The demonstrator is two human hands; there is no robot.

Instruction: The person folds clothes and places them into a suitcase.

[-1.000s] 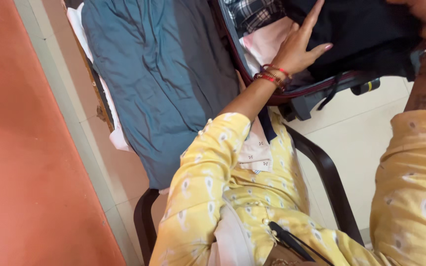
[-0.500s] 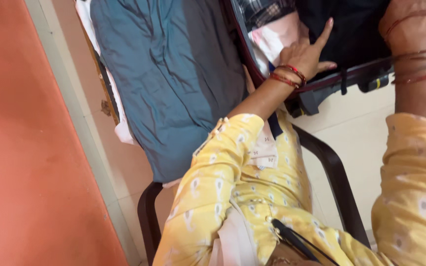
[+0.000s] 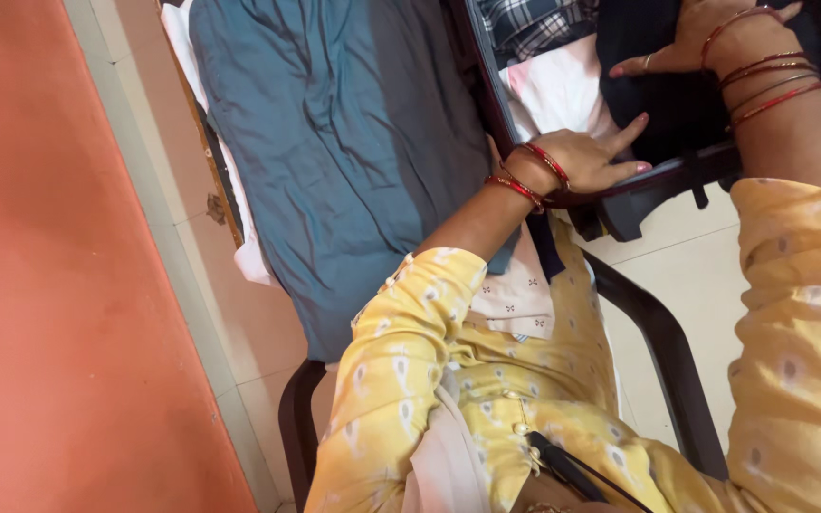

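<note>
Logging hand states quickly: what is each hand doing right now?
Left hand: open, fingers spread, resting on the suitcase's edge, holding nothing.
Right hand: open, lying flat on the black garment in the suitcase, gripping nothing.

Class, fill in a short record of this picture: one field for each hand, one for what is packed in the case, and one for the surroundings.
left hand: open, fingers spread, resting on the rim of the open dark suitcase
right hand: flat on the black folded garment
case contents: pale pink cloth, black-and-white checked cloth
beside the case: crumpled blue-grey bedsheet
seat: dark plastic chair
</note>
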